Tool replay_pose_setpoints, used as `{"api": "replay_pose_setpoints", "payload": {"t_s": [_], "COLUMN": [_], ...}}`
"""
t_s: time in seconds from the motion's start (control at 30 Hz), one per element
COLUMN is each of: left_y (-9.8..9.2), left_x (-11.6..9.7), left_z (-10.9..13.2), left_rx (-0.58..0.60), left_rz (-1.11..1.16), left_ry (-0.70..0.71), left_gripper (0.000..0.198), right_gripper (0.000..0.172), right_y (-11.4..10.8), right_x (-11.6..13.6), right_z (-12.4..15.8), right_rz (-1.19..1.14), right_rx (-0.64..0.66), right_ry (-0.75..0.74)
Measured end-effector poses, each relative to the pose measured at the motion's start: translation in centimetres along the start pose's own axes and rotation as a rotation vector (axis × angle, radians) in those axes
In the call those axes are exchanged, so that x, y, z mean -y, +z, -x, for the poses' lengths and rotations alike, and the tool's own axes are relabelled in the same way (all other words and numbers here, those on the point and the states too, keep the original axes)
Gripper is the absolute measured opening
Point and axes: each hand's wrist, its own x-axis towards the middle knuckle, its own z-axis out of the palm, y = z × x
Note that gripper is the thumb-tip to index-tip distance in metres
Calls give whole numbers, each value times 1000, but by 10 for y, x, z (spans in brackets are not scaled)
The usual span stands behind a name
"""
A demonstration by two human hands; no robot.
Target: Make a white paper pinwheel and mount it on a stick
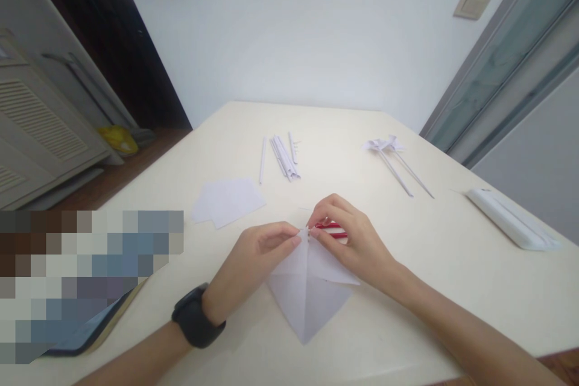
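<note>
A white sheet of paper [305,301] with creases crossing at its middle hangs between my hands, one corner pointing toward me. My left hand [266,247], with a black watch on the wrist, pinches its upper edge between thumb and fingers. Close beside it, my right hand [346,232] is closed on the same upper edge, thumb against index finger. Whether a small item sits between the right fingertips, I cannot make out. Behind the right hand lies a red thing [332,233] with two narrow bars, partly hidden by the fingers.
White paper squares [233,199] lie to the left. Rolled paper sticks [284,158] rest farther back. Two paper pinwheels [384,143] on sticks lie at the back right. A white soft pack [511,220] is near the table's [434,325] right edge. Pixelation masks the left side.
</note>
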Motion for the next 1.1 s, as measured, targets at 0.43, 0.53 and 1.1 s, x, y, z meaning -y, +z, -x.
{"api": "replay_pose_setpoints", "payload": {"t_s": [0.43, 0.53, 1.1], "left_y": [3, 2, 2], "left_x": [-1, -2, -18], "left_z": [3, 3, 6], "left_rx": [2, 11, 12], "left_rz": [-100, -83, 28], "left_ry": [62, 62, 10], "left_gripper": [22, 22, 18], "right_gripper": [11, 13, 20], "right_y": [6, 5, 1], "right_x": [-7, -10, -11], "right_z": [2, 1, 2], "right_rz": [133, 228, 339], "right_rx": [-8, 2, 23], "right_ry": [-287, -390, -507]}}
